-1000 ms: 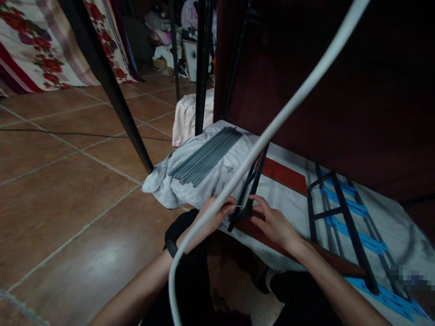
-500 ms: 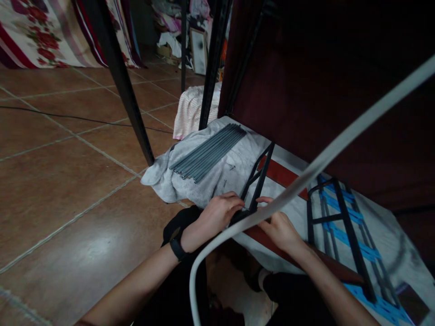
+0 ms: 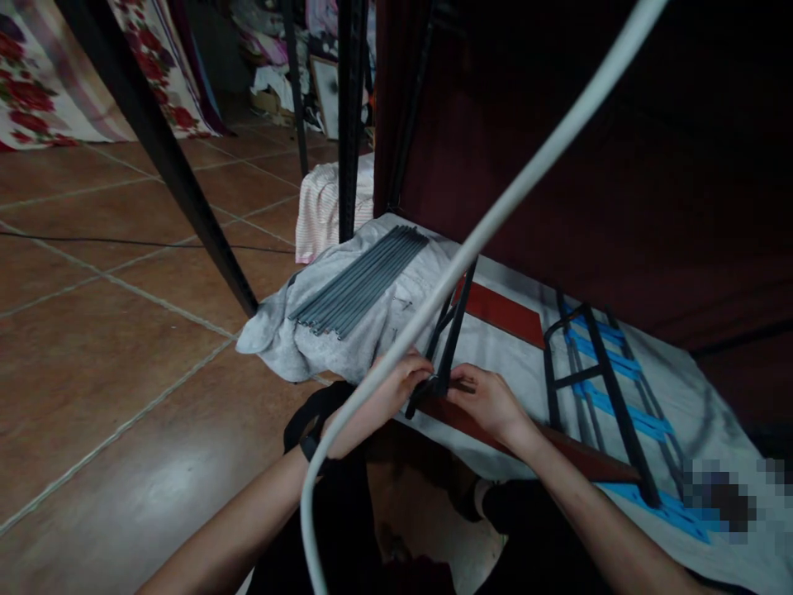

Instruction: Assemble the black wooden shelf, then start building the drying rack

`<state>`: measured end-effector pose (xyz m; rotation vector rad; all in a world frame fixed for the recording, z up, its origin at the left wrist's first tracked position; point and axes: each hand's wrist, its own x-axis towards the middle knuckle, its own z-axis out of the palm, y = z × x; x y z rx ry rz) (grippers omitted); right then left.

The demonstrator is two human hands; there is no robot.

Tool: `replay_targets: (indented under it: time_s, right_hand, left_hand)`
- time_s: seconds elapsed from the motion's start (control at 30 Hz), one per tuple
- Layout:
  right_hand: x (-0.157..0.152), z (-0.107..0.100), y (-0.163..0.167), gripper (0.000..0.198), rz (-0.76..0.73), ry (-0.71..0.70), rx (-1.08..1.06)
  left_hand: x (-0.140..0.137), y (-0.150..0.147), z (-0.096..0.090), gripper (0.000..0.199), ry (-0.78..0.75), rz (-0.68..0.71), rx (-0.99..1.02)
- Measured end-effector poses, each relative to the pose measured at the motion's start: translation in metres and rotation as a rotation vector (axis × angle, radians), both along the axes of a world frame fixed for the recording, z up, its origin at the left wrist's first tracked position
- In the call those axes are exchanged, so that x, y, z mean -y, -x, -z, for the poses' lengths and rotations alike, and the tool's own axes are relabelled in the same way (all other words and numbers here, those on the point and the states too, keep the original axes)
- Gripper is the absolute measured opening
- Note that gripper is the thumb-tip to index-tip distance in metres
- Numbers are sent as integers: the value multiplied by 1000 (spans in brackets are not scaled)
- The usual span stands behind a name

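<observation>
My left hand (image 3: 393, 401), partly behind a white cable (image 3: 489, 231), is closed in a pinch. A small shiny metal piece (image 3: 434, 377) shows at its fingertips, against the lower corner of a black metal frame (image 3: 457, 335). My right hand (image 3: 492, 406) is closed too, thumb and forefinger pinching at the other side of that corner. The frame stands tilted on a reddish-brown board (image 3: 462, 417). Small loose metal fasteners (image 3: 402, 303) lie on the grey towel (image 3: 322, 355) beyond my left hand. A bundle of grey metal rods (image 3: 359, 285) rests on the towel.
A second black frame (image 3: 610, 380) stands to the right, over blue slatted pieces (image 3: 625, 413). A red board (image 3: 501, 314) lies behind on the pale cloth. A dark upright post (image 3: 167, 165) is at the left, a dark panel (image 3: 557, 240) behind. A thin black cord (image 3: 124, 241) crosses the tiled floor.
The view has shifted, so most things appear further left. The white cable now crosses in front of my left wrist. My right forefinger, stretched out before, has curled in at the frame's corner.
</observation>
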<state>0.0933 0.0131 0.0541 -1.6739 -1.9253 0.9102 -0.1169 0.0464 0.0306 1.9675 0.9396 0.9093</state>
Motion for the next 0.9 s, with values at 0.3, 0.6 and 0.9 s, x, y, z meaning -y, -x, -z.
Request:
replay_targets:
  time_s: [0.3,0.6,0.9]
  right_hand:
    - [2,-12,6,11,-12,1,68]
    - [1,-14,5,15,-46,-37,132]
    - [2,-18,0,14,-69,-35,102]
  left_hand:
    - [-11,1,-4,17,-55,87,-17]
    - [-2,-1,-9,19,-88,72,23]
    - [-6,-5,-2,14,-26,56,75]
